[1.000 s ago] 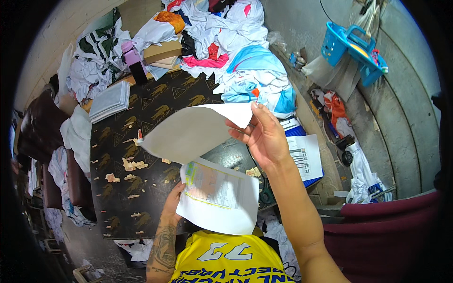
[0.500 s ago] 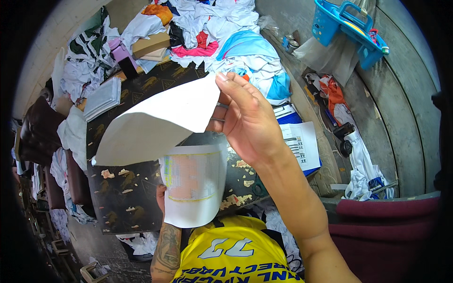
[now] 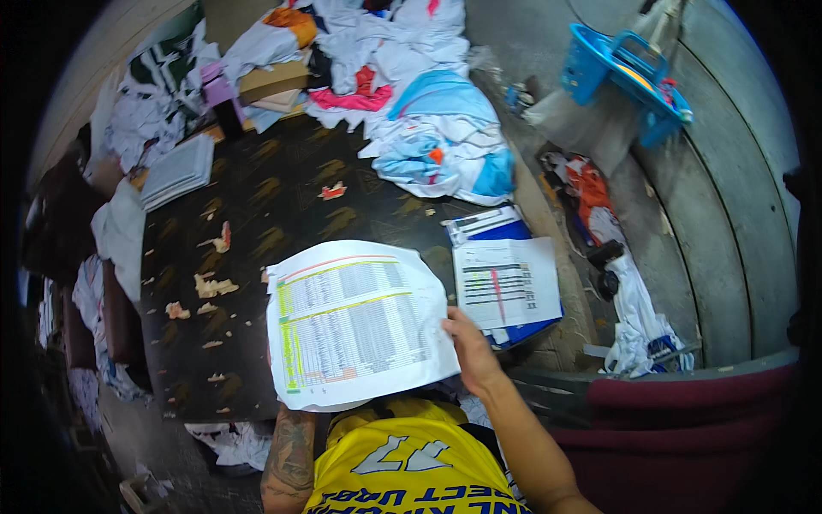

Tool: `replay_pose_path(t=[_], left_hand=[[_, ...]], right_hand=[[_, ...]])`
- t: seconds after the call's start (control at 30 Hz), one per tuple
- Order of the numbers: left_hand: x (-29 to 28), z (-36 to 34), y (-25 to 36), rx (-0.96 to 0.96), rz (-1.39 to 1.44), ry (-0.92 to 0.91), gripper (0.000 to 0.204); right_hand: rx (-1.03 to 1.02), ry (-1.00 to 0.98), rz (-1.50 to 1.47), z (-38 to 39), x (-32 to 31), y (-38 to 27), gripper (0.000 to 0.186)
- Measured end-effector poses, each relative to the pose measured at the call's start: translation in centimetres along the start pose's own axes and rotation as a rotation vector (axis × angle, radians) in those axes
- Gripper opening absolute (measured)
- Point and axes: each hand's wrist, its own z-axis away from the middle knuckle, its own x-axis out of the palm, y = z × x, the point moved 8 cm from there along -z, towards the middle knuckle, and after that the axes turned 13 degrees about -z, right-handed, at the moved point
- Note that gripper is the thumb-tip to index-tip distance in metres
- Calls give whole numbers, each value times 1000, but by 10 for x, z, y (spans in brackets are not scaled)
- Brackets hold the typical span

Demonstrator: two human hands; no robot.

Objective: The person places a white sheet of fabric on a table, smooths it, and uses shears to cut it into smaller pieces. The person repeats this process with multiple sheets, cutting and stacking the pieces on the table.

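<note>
Printed paper sheets (image 3: 360, 334) with a dense table, yellow bands and a green-marked column lie over the near edge of the table in front of my body. My right hand (image 3: 469, 347) pinches their right edge between thumb and fingers. On the other side, my tattooed left forearm (image 3: 291, 454) runs up beneath the sheets' lower left; that hand is hidden behind the paper, supporting it. Just right of the sheets lies another printed page (image 3: 507, 283) with dark rows and a pink vertical mark, on top of a blue folder (image 3: 522, 330).
White and light-blue garments (image 3: 445, 128) are heaped on the far side of the dark, peeling table (image 3: 248, 300). Stacked white packs (image 3: 177, 174) and a cardboard box (image 3: 274, 81) sit at the left. A blue basket (image 3: 625, 77) hangs at the right, above a maroon seat (image 3: 685, 403).
My right hand has come down from above the table, lowering the raised sheet onto the one below. Its printed face now shows, and the hand holds the right edge.
</note>
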Motion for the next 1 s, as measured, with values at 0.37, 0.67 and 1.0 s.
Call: replay_pose_path(t=[0.37,0.67,1.0], left_hand=[[33,-51,-7,-59,-440,194,98],[-16,-109,-60,-260,-1018,175,54],[17,-178,-212,-449,-924,10,53]], right_hand=[[-219,-114,-30,-21,-30,-18,38],[-550,534,1037,-23,-128,-115,37],[-458,731,1048,-9,-237,-130,12]])
